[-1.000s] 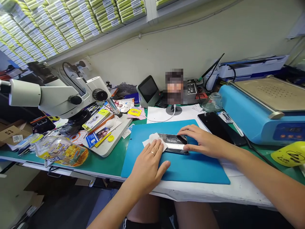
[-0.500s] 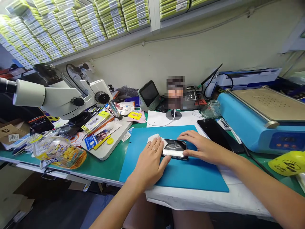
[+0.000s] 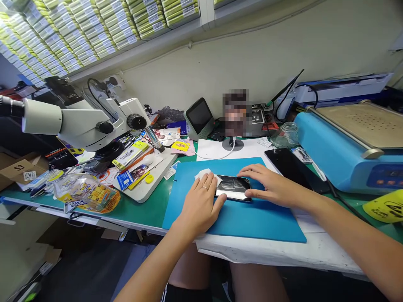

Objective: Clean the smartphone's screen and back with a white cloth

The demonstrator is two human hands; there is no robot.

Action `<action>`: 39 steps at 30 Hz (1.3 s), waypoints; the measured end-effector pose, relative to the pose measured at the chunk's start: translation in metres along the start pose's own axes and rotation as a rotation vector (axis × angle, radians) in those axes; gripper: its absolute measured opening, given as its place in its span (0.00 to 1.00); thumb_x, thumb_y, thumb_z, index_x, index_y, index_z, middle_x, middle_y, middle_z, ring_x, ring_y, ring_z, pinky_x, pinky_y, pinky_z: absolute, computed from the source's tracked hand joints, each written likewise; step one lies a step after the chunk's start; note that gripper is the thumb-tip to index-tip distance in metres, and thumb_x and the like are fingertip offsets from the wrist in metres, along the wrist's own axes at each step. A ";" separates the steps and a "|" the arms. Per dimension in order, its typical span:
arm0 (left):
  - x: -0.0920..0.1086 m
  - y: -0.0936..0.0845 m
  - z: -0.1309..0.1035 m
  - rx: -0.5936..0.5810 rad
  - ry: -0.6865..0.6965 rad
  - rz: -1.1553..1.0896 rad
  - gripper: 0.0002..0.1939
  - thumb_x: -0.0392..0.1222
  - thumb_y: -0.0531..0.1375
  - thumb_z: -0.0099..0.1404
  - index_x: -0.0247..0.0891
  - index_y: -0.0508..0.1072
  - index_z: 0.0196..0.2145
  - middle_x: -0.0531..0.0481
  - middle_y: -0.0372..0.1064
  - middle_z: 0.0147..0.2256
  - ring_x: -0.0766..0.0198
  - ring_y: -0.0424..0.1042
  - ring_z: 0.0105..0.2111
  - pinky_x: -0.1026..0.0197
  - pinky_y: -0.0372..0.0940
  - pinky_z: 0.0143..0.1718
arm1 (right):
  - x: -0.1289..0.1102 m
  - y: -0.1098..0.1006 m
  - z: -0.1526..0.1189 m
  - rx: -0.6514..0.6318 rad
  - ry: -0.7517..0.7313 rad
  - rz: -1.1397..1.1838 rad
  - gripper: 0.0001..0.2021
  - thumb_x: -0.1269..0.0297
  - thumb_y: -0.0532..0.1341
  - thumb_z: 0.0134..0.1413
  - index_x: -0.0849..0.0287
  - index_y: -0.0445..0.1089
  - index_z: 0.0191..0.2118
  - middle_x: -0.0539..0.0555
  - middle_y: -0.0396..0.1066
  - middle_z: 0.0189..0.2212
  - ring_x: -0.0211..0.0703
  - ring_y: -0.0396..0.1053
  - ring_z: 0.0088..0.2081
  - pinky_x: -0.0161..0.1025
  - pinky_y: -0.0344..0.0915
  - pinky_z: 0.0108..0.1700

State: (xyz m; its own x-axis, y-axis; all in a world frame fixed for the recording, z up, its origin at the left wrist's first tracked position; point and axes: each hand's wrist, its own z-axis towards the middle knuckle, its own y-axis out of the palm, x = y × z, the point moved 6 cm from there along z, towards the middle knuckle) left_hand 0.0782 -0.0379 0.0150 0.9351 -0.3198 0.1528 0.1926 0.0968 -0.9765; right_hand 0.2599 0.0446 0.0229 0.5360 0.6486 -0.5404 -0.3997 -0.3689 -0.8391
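Observation:
A dark smartphone (image 3: 233, 186) lies flat on the blue mat (image 3: 252, 222), with light reflected across its glossy face. Under the fingers of my left hand (image 3: 203, 199) is a white wipe (image 3: 201, 172), held down at the phone's left end; the fingers are together and the thumb reaches along the near edge. My right hand (image 3: 267, 184) steadies the phone's right end, fingertips at the far edge and thumb at the near corner. The left end of the phone is hidden by my left hand and the wipe.
A microscope (image 3: 85, 123) and a plastic jar (image 3: 88, 193) stand left. Behind the mat, a white cable (image 3: 214, 158) runs over paper. Another dark phone (image 3: 294, 167), a glass jar (image 3: 289, 133), a blue machine (image 3: 333, 151) and a yellow bottle (image 3: 385, 205) are on the right.
The camera view has shifted slightly, so the bench sits a little higher and farther right. Both hands keep nearly the same places on the phone and wipe.

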 end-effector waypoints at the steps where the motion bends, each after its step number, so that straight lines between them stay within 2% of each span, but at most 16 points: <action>1: 0.000 0.000 0.002 0.000 -0.001 -0.003 0.29 0.51 0.44 0.78 0.29 0.57 0.67 0.37 0.50 0.68 0.50 0.48 0.69 0.42 0.50 0.67 | 0.000 0.000 0.000 0.000 0.002 0.001 0.31 0.38 0.58 0.58 0.53 0.69 0.59 0.62 0.67 0.57 0.63 0.62 0.59 0.58 0.61 0.58; 3: -0.001 0.000 -0.003 0.002 -0.004 -0.003 0.30 0.52 0.44 0.77 0.29 0.56 0.67 0.36 0.49 0.68 0.49 0.48 0.69 0.42 0.50 0.67 | 0.000 0.000 0.000 0.000 0.001 0.004 0.31 0.38 0.58 0.58 0.52 0.69 0.59 0.62 0.67 0.57 0.64 0.62 0.59 0.59 0.61 0.58; 7: 0.000 0.001 -0.031 0.015 -0.001 -0.004 0.31 0.53 0.45 0.77 0.30 0.53 0.68 0.36 0.47 0.69 0.48 0.47 0.69 0.42 0.51 0.67 | 0.000 -0.001 0.000 0.008 -0.008 0.017 0.31 0.37 0.58 0.57 0.48 0.69 0.60 0.60 0.68 0.57 0.64 0.62 0.59 0.59 0.62 0.57; 9: -0.001 0.001 -0.037 0.016 -0.005 -0.007 0.31 0.54 0.45 0.77 0.30 0.53 0.68 0.36 0.47 0.69 0.48 0.47 0.69 0.42 0.52 0.66 | 0.000 -0.001 0.000 0.007 -0.006 0.020 0.31 0.37 0.58 0.57 0.49 0.69 0.60 0.60 0.67 0.57 0.64 0.62 0.59 0.59 0.62 0.57; 13: -0.004 0.000 -0.016 -0.004 -0.038 -0.005 0.31 0.53 0.44 0.77 0.28 0.56 0.67 0.34 0.50 0.68 0.47 0.49 0.69 0.42 0.52 0.66 | 0.001 0.000 0.000 -0.001 0.005 0.012 0.31 0.38 0.59 0.57 0.52 0.69 0.59 0.62 0.67 0.57 0.64 0.61 0.59 0.58 0.61 0.58; 15: -0.006 0.000 -0.002 -0.008 -0.056 -0.007 0.31 0.54 0.44 0.77 0.27 0.56 0.66 0.33 0.50 0.68 0.47 0.49 0.69 0.43 0.51 0.66 | 0.001 0.001 0.000 -0.006 0.011 0.015 0.31 0.38 0.58 0.57 0.51 0.69 0.60 0.62 0.67 0.57 0.64 0.61 0.59 0.59 0.61 0.57; 17: -0.008 0.000 0.003 -0.007 -0.061 -0.011 0.32 0.54 0.44 0.77 0.26 0.55 0.67 0.33 0.50 0.68 0.47 0.48 0.69 0.43 0.50 0.67 | 0.001 0.001 -0.001 -0.007 0.014 0.018 0.31 0.38 0.58 0.57 0.50 0.68 0.60 0.61 0.67 0.58 0.64 0.61 0.59 0.60 0.62 0.57; 19: -0.007 0.000 -0.005 -0.002 -0.049 -0.016 0.31 0.53 0.44 0.77 0.26 0.54 0.67 0.32 0.49 0.68 0.47 0.47 0.69 0.43 0.50 0.67 | 0.000 0.000 -0.001 -0.002 0.013 0.018 0.31 0.38 0.59 0.56 0.49 0.68 0.60 0.60 0.67 0.58 0.64 0.62 0.59 0.60 0.62 0.57; 23: -0.005 -0.001 -0.036 0.015 -0.023 -0.024 0.31 0.53 0.45 0.77 0.30 0.52 0.68 0.35 0.47 0.69 0.48 0.46 0.69 0.41 0.52 0.66 | 0.000 0.000 0.000 0.000 -0.003 0.017 0.32 0.37 0.60 0.55 0.48 0.69 0.60 0.60 0.67 0.57 0.65 0.62 0.59 0.59 0.62 0.57; 25: -0.004 -0.002 -0.041 0.013 -0.022 -0.026 0.31 0.54 0.45 0.77 0.30 0.52 0.68 0.35 0.47 0.69 0.48 0.47 0.69 0.41 0.52 0.66 | 0.000 0.000 0.000 -0.003 -0.006 0.014 0.32 0.37 0.60 0.54 0.49 0.68 0.60 0.60 0.67 0.58 0.65 0.62 0.59 0.59 0.62 0.57; 31: -0.006 -0.003 -0.006 0.006 -0.041 -0.040 0.30 0.54 0.45 0.76 0.28 0.57 0.66 0.33 0.52 0.67 0.47 0.49 0.68 0.42 0.51 0.67 | 0.002 0.001 0.001 -0.001 0.008 0.008 0.32 0.37 0.60 0.55 0.47 0.68 0.61 0.60 0.67 0.58 0.65 0.62 0.59 0.60 0.62 0.57; 33: -0.006 -0.003 -0.002 0.020 -0.037 -0.047 0.30 0.54 0.45 0.76 0.29 0.57 0.66 0.33 0.51 0.67 0.47 0.49 0.68 0.41 0.52 0.66 | 0.002 0.001 0.001 0.004 0.010 0.012 0.32 0.37 0.60 0.54 0.46 0.68 0.61 0.59 0.68 0.57 0.65 0.62 0.59 0.60 0.62 0.58; 39: 0.000 -0.004 -0.040 0.009 -0.026 -0.031 0.33 0.55 0.47 0.76 0.29 0.54 0.68 0.34 0.50 0.68 0.48 0.50 0.68 0.43 0.52 0.66 | 0.002 0.002 0.001 -0.006 0.003 0.002 0.33 0.37 0.60 0.54 0.49 0.68 0.61 0.60 0.67 0.57 0.64 0.62 0.59 0.59 0.61 0.58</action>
State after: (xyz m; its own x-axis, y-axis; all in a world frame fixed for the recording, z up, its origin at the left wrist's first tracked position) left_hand 0.0654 -0.0758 0.0128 0.9361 -0.2980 0.1868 0.2240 0.0956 -0.9699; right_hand 0.2598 0.0456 0.0204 0.5375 0.6455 -0.5427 -0.3965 -0.3745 -0.8382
